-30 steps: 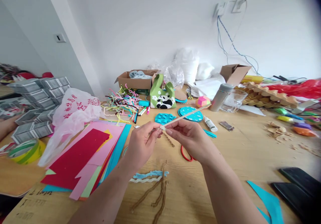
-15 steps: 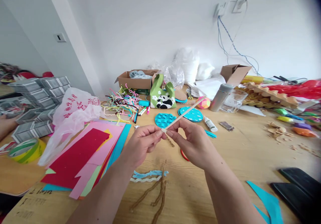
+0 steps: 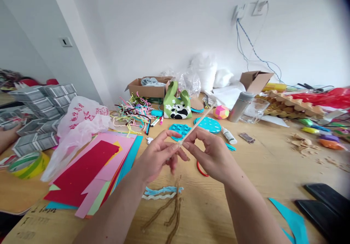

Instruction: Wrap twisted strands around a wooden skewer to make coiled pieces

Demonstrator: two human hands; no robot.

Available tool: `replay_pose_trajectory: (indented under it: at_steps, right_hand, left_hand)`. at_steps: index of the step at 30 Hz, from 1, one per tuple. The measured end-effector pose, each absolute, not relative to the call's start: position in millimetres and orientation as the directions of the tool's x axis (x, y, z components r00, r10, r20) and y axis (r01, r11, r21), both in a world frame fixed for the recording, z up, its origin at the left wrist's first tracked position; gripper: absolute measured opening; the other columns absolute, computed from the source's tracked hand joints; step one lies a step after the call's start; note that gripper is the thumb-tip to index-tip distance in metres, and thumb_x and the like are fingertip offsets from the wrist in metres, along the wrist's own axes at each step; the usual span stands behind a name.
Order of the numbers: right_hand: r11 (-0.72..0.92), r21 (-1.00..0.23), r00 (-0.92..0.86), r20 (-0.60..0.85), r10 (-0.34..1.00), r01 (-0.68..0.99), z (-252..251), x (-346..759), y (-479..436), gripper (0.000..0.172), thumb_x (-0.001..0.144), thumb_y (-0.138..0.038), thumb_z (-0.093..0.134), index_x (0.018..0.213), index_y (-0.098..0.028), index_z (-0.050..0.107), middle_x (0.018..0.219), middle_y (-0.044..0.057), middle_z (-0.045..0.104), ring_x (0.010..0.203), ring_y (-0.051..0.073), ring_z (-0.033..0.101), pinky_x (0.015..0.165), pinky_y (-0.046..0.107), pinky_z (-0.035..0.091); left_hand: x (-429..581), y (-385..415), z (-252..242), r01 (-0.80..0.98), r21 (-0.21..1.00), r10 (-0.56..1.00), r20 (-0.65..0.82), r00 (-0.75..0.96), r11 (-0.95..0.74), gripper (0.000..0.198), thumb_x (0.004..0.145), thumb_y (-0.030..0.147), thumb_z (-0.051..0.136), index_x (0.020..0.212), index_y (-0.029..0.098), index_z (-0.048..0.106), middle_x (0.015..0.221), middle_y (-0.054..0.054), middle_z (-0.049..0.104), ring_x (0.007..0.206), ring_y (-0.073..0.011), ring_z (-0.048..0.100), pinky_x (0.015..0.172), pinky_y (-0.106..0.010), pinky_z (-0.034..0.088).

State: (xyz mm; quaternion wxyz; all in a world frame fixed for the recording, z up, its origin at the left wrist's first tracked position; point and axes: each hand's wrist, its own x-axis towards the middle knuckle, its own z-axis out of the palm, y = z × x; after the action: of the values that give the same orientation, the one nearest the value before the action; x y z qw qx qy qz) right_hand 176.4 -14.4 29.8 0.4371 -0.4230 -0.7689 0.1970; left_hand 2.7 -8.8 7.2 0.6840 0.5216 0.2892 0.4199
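My right hand (image 3: 203,147) pinches a long, thin, pale strip (image 3: 201,123) between thumb and forefinger. The strip slants up to the right, away from me. Across from it, my left hand (image 3: 161,153) has its thumb at the strip's lower end, forefinger raised and other fingers loosely spread beneath. A short brown twisted piece (image 3: 188,159) shows just under the fingertips; where it joins the strip is hidden. On the table below the hands lie brown fuzzy cords (image 3: 175,215), light blue cords (image 3: 161,190) and a white wavy cord (image 3: 158,197).
Coloured paper sheets (image 3: 84,167) are stacked at left beside a plastic bag (image 3: 82,116). Beyond my hands stand a green panda bag (image 3: 177,103), blue discs (image 3: 209,124), a glue bottle (image 3: 229,135) and a grey flask (image 3: 240,107). Another person's hand (image 3: 8,136) is at far left.
My left forefinger has lifted and its other fingers have opened downward, covering most of the brown twisted piece. The pale strip has tilted slightly steeper.
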Motion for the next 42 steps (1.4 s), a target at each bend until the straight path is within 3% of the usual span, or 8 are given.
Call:
replay_pose_trajectory:
  at_steps: [2, 5, 11, 17, 21, 29, 37, 42]
  right_hand:
    - [0.554, -0.662, -0.248, 0.503, 0.828, 0.505, 29.6, 175.5, -14.2, 0.015, 0.084, -0.016, 0.056, 0.070, -0.019, 0.057, 0.073, 0.001, 0.062, 0.070, 0.015, 0.055, 0.065, 0.028, 0.040]
    - [0.537, -0.658, -0.222, 0.504, 0.835, 0.527, 29.0, 173.5, -15.2, 0.013, 0.084, -0.018, 0.057, 0.071, -0.018, 0.059, 0.073, 0.001, 0.062, 0.068, 0.015, 0.055, 0.063, 0.027, 0.040]
    - [0.525, -0.716, -0.217, 0.482, 0.849, 0.461, 26.7, 172.9, -13.9, 0.016, 0.088, -0.028, 0.055, 0.076, -0.020, 0.062, 0.078, 0.002, 0.064, 0.073, 0.016, 0.056, 0.065, 0.028, 0.040]
    - [0.404, -0.794, -0.099, 0.406, 0.909, 0.455, 27.0, 176.6, -13.3, 0.026, 0.089, -0.043, 0.052, 0.085, -0.021, 0.064, 0.076, 0.001, 0.063, 0.062, 0.014, 0.051, 0.054, 0.027, 0.035]
    - [0.448, -0.780, -0.155, 0.425, 0.892, 0.438, 28.8, 170.8, -14.8, 0.019, 0.085, -0.037, 0.060, 0.080, -0.020, 0.065, 0.080, 0.001, 0.065, 0.076, 0.016, 0.057, 0.068, 0.027, 0.040]
    - [0.484, -0.764, -0.203, 0.441, 0.874, 0.426, 27.6, 166.1, -13.8, 0.014, 0.087, -0.023, 0.057, 0.073, -0.018, 0.058, 0.072, 0.000, 0.060, 0.070, 0.014, 0.054, 0.063, 0.026, 0.039]
    - [0.601, -0.669, -0.241, 0.556, 0.795, 0.438, 26.5, 167.6, -14.0, 0.015, 0.086, -0.015, 0.057, 0.071, -0.018, 0.060, 0.078, 0.003, 0.062, 0.075, 0.016, 0.056, 0.068, 0.028, 0.042]
    - [0.629, -0.602, -0.217, 0.615, 0.758, 0.492, 23.9, 163.3, -14.5, 0.016, 0.086, -0.015, 0.056, 0.071, -0.018, 0.062, 0.079, 0.004, 0.062, 0.077, 0.018, 0.056, 0.070, 0.031, 0.042]
  left_hand:
    - [6.3, -10.6, 6.3, -0.160, 0.981, 0.914, 0.165, 0.370, -0.112, 0.018, 0.087, 0.032, 0.057, 0.100, 0.020, 0.058, 0.076, -0.002, 0.064, 0.059, -0.0101, 0.056, 0.058, -0.023, 0.047]
    - [10.0, -13.2, 4.2, 0.053, 0.940, 0.916, 0.313, 0.249, -0.336, 0.015, 0.087, 0.031, 0.057, 0.094, 0.019, 0.062, 0.076, -0.001, 0.061, 0.068, -0.0110, 0.056, 0.062, -0.022, 0.044]
    - [11.8, -17.6, 2.4, 0.326, 0.799, 0.860, 0.495, 0.121, -0.505, 0.013, 0.088, 0.027, 0.053, 0.088, 0.018, 0.063, 0.079, -0.003, 0.064, 0.073, -0.0126, 0.057, 0.067, -0.022, 0.042]
    - [9.3, -15.5, 1.6, 0.279, 0.832, 0.874, 0.482, 0.061, -0.479, 0.013, 0.088, 0.027, 0.054, 0.088, 0.018, 0.062, 0.074, -0.001, 0.061, 0.064, -0.0109, 0.054, 0.059, -0.021, 0.042]
    - [10.3, -13.8, 1.8, 0.271, 0.836, 0.875, 0.480, 0.061, -0.478, 0.012, 0.088, 0.027, 0.054, 0.088, 0.017, 0.061, 0.073, 0.000, 0.060, 0.064, -0.0106, 0.053, 0.059, -0.021, 0.042]
    - [9.7, -16.1, 4.2, 0.218, 0.874, 0.900, 0.420, 0.112, -0.435, 0.014, 0.088, 0.028, 0.054, 0.084, 0.017, 0.061, 0.070, 0.001, 0.058, 0.059, -0.0085, 0.047, 0.054, -0.020, 0.037]
    - [-2.1, -5.6, 3.3, -0.040, 0.987, 0.936, 0.160, 0.312, -0.155, 0.026, 0.084, 0.040, 0.058, 0.079, 0.014, 0.060, 0.062, 0.003, 0.046, 0.046, -0.0039, 0.027, 0.043, -0.021, 0.018]
    - [-4.7, -2.3, 10.5, -0.249, 0.958, 0.899, -0.020, 0.437, 0.142, 0.024, 0.078, 0.035, 0.067, 0.078, 0.013, 0.060, 0.058, 0.004, 0.046, 0.043, -0.0019, 0.024, 0.040, -0.019, 0.011]
